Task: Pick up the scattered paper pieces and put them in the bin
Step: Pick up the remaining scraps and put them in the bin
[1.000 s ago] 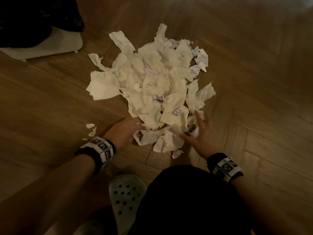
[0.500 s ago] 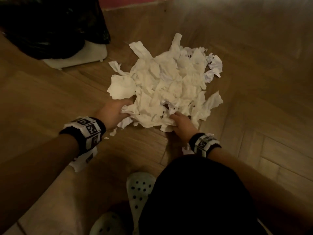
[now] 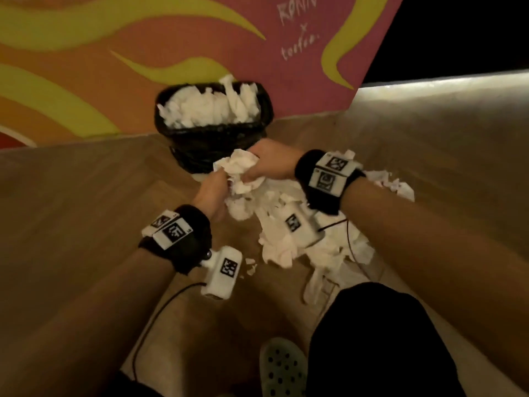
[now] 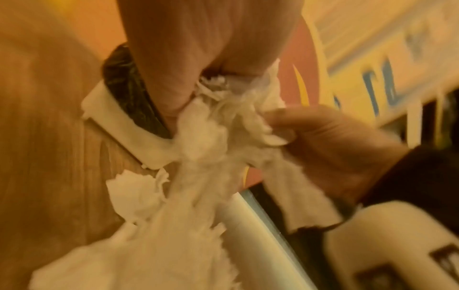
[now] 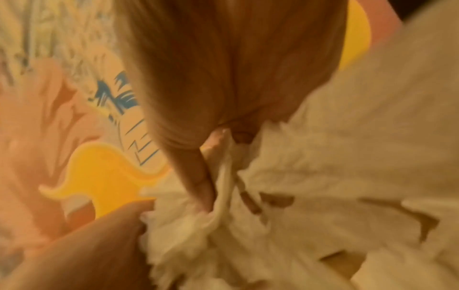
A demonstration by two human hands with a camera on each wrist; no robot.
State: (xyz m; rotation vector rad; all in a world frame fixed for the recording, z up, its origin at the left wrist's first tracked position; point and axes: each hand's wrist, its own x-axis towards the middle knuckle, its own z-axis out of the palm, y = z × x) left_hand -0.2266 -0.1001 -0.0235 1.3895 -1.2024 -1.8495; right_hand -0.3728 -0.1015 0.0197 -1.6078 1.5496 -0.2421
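Both hands hold one crumpled bunch of white paper pieces point(image 3: 242, 174) in the air, just in front of the bin. My left hand point(image 3: 213, 193) grips it from the lower left, my right hand point(image 3: 264, 164) from the upper right. The bunch point(image 4: 216, 125) shows between both hands in the left wrist view, and fills the right wrist view point(image 5: 310, 176) in blur. The bin point(image 3: 213, 138) is black-lined, stands against the wall and is heaped with white paper point(image 3: 211, 106). More torn paper point(image 3: 323, 247) lies on the wooden floor below my right forearm.
A pink and orange painted wall point(image 3: 114, 67) rises right behind the bin. A pale raised ledge point(image 3: 443, 84) runs along the right. My shoe point(image 3: 282, 368) and dark-clothed knee point(image 3: 380, 339) are at the bottom. Wrist camera cables point(image 3: 160, 308) hang under the arms.
Both hands closed on a bunch from the near edge of the pile and lifted it. The view swung up, so the bin and wall now stand ahead.
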